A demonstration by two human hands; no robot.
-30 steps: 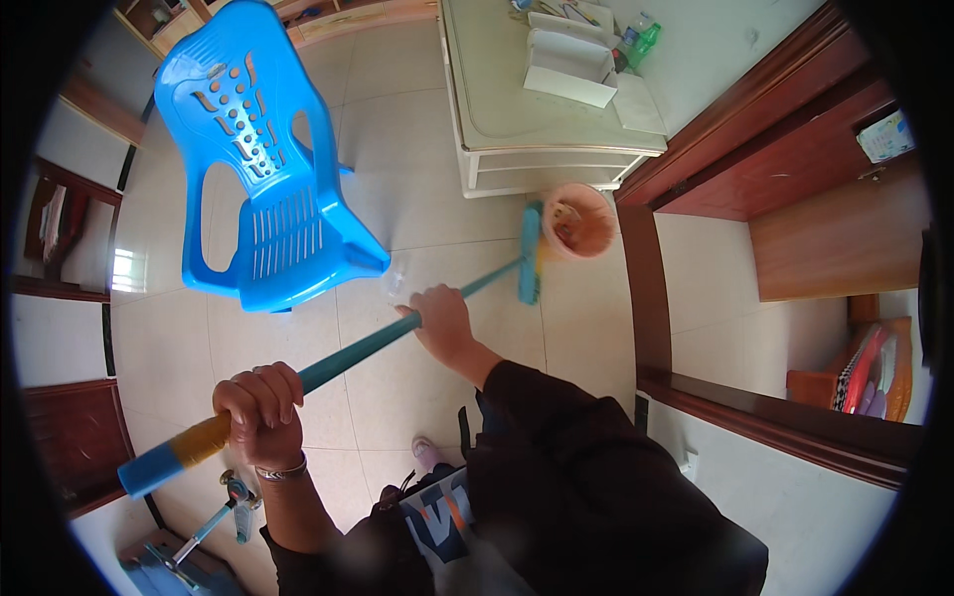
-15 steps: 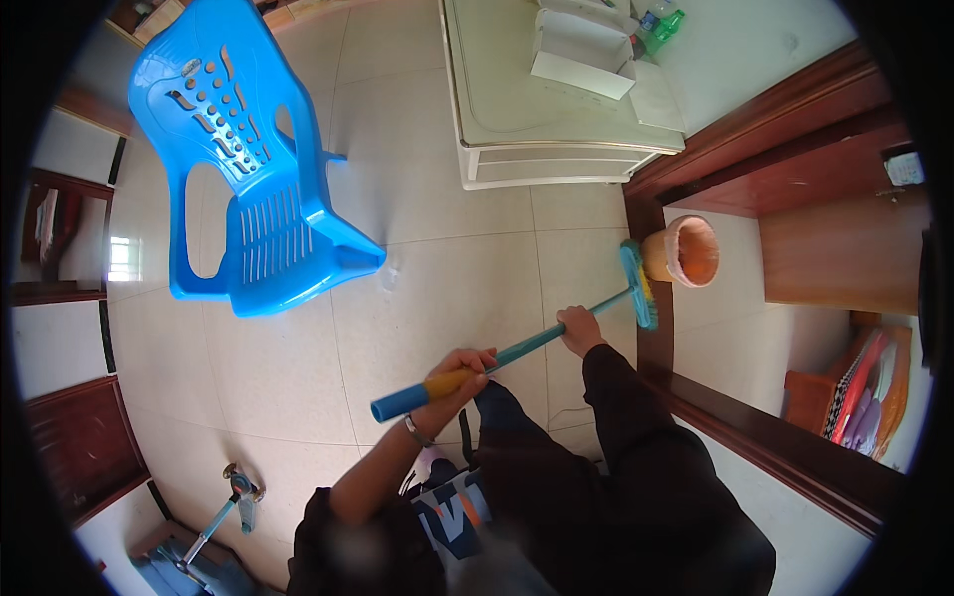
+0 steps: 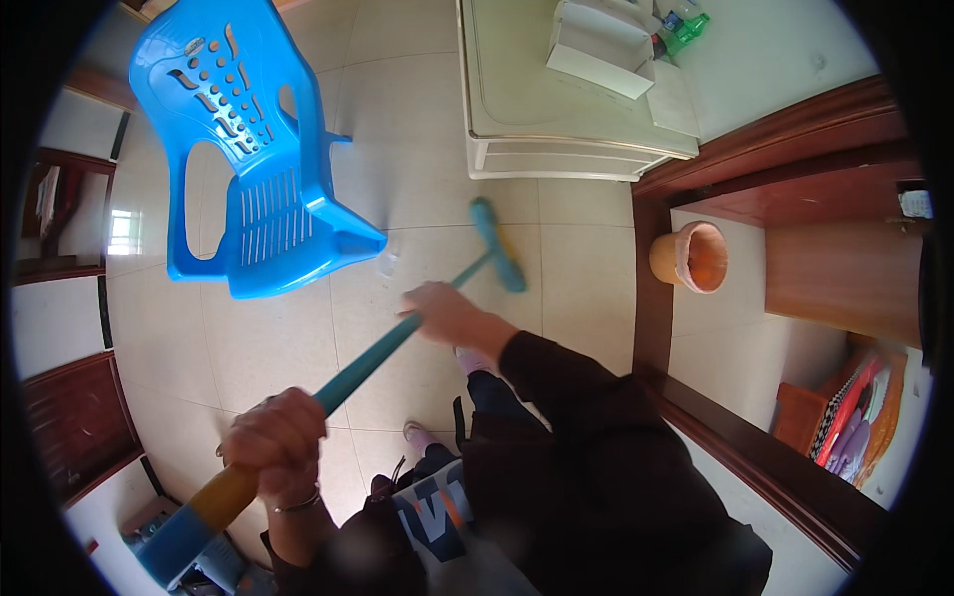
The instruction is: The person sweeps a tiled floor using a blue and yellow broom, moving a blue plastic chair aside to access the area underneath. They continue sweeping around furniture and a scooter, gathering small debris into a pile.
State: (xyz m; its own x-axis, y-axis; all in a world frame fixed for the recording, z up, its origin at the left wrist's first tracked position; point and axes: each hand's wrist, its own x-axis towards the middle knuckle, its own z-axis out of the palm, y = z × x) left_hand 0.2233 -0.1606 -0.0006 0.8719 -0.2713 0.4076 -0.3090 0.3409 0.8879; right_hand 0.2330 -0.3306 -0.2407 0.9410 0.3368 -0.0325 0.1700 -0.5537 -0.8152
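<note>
Left hand (image 3: 276,442) closed round broom (image 3: 367,362) near its end | right hand (image 3: 452,313) closed farther along | broom head (image 3: 499,248), ahead-right of right hand, has left side of bin (image 3: 670,259) | bin farther right, so now free of broom

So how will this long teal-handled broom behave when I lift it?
The long teal-handled broom will likely feel stiff: its pole runs straight between your left hand and right hand. It's probably light for its length, the pole being slim. The wide head at the far end might dip.
</note>
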